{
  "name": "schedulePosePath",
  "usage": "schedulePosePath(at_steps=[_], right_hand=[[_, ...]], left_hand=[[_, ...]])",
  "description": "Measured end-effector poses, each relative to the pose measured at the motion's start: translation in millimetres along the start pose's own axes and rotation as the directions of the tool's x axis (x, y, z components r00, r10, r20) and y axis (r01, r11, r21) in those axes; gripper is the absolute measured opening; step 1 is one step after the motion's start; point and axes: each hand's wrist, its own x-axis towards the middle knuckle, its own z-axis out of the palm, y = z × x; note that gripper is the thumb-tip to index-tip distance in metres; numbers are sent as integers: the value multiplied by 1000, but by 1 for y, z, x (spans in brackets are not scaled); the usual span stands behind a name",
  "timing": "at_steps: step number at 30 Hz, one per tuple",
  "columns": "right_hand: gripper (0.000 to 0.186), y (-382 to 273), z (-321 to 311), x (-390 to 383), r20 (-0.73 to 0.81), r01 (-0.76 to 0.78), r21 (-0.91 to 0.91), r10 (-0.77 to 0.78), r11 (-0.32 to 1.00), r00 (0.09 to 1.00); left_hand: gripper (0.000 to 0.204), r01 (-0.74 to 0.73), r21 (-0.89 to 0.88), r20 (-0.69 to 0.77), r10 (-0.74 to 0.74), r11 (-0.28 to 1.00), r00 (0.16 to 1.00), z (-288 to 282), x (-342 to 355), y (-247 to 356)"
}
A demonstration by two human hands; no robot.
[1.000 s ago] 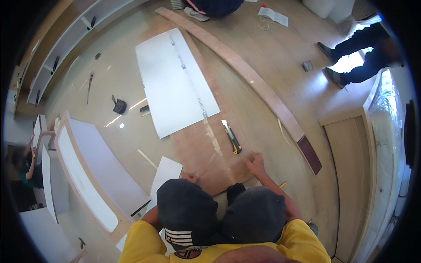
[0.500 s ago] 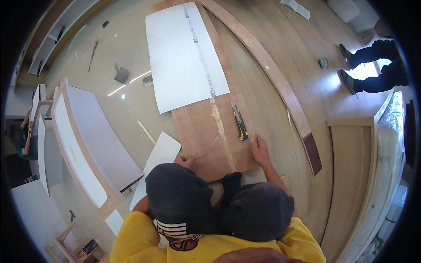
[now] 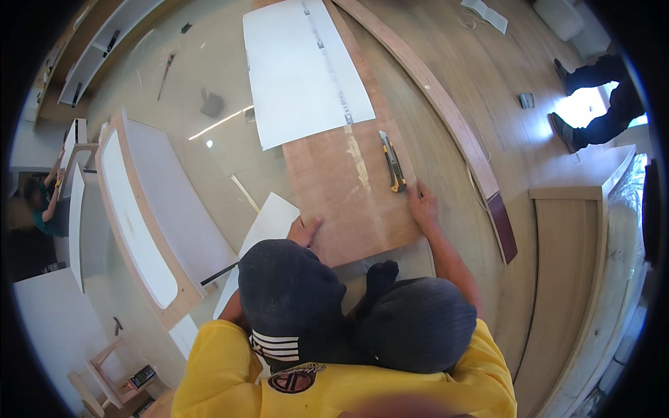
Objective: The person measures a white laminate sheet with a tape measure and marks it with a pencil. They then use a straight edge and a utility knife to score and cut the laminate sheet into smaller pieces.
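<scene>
Wood-look floor is being lit by daylight at the far right, where the legs of a standing person are being seen; a wooden cabinet is being noted at the right. The brown board is being kept flat before the knees, its far part being covered by a white sheet; a utility knife is being carried near its right edge. The left edge is being touched by the left hand, its thumb being laid on top; its other fingers are being partly hidden. The right edge is being met by the right hand, its fingers being held close together; whether either is pinching cannot be told. Right of the board, a band of floor is being bounded by a curved strip; leftward, room is being narrowed by a white panel; the near edge is being crowded by the knees.
</scene>
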Motion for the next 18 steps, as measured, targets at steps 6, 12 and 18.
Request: schedulePosePath(at_steps=[6, 12, 18], right_hand=[[52, 27, 2, 4, -139, 94, -249, -132, 964, 981], [51, 15, 0, 12, -112, 53, -290, -89, 956, 990], [59, -37, -30, 21, -132, 165, -355, -224, 920, 966]], left_hand=[[70, -1, 136, 138, -18, 991, 990, -1, 1, -21], [60, 184, 370, 121, -244, 911, 962, -2, 12, 15], [37, 145, 673, 217, -381, 725, 899, -15, -29, 87]])
